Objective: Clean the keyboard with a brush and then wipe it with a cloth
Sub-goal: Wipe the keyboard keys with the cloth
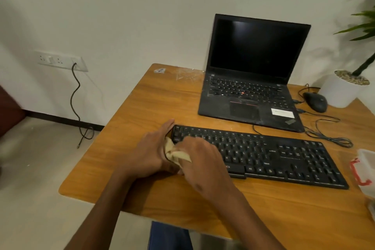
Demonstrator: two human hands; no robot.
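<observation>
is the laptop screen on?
No. The laptop stands open behind the keyboard, but its screen is black all over, showing no image.

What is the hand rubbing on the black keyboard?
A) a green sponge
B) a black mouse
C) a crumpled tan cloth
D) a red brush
C: the right hand grips a crumpled tan cloth at the left end of the keyboard, while the left hand rests against that end.
</observation>
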